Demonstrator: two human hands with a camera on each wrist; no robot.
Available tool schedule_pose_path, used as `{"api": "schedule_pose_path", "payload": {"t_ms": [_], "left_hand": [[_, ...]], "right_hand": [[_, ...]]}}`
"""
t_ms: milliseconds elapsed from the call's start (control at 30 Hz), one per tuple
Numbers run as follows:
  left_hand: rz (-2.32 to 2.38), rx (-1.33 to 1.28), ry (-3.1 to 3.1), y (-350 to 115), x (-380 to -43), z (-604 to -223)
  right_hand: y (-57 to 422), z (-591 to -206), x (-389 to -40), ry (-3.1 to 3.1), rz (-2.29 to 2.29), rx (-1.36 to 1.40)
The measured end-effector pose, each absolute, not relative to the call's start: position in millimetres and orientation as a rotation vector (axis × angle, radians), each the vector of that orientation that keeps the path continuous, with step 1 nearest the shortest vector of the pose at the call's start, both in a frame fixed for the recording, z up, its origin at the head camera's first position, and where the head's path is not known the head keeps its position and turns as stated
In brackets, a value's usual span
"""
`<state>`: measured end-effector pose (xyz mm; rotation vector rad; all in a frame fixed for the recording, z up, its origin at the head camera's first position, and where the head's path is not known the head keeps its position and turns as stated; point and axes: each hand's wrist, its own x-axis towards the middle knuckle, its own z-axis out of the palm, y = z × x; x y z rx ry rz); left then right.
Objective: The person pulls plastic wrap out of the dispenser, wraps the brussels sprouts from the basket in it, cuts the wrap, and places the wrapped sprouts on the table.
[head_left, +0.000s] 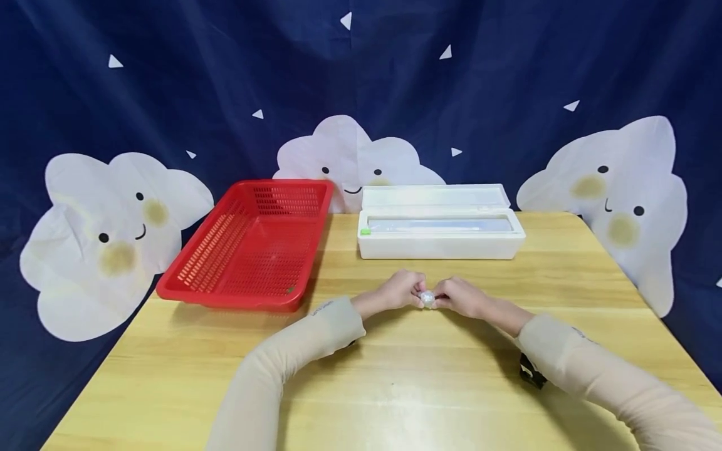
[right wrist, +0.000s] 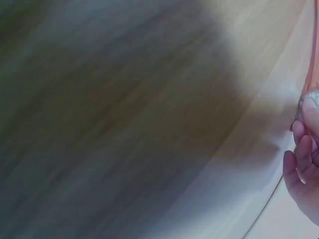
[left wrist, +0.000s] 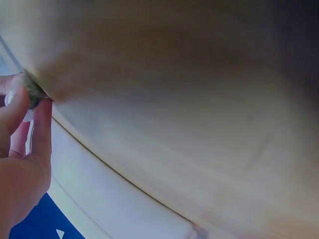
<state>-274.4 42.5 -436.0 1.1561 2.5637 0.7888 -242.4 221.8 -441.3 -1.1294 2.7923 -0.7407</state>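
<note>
Little packet point(head_left: 427, 299) is just on the near side of the box point(head_left: 442, 245); can't tell if it touches the worktop point(head_left: 395, 388). Probably light, crinkly, kinda slick, so I'd pinch the ends. Left hand point(head_left: 399, 290) and right hand point(head_left: 464, 297) both pinch it, fingers curled, forearms angled inward toward the box.

**Red against navy**

The navy backdrop point(head_left: 479, 81) is patterned with white clouds point(head_left: 355, 150); the worktop point(head_left: 406, 401) is grained yellow. The basket point(head_left: 231, 300) is coloured red, the box point(head_left: 442, 248) white with green tab point(head_left: 365, 232), the small item point(head_left: 427, 299) silvery, the sleeves point(head_left: 248, 388) beige.
</note>
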Motion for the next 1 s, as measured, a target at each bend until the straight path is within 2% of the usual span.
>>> {"api": "schedule_pose_path", "payload": {"t_ms": [233, 433, 600, 867, 1000], "left_hand": [[0.788, 1.139, 2.579, 41.7, -273.2, -436.1], [0.799, 1.097, 2.616, 40.6, -268.1, -435.7], [0.732, 1.113, 2.681, 42.6, -267.6, -433.8], [0.882, 1.052, 2.562, 40.4, -275.2, -434.8], [1.058, 0.888, 2.42, 36.3, -281.1, -435.9]], "right_hand": [[221.4, -442.2, -232.1, 2.926, -0.795, -0.844], [215.6, -438.9, -228.2, 2.572, -1.222, -0.509], [207.5, -431.3, -224.9, 2.373, -1.396, -0.235], [210.9, -434.3, -225.3, 2.353, -1.471, -0.244], [213.2, -438.8, -226.1, 2.458, -1.443, -0.476]]}}
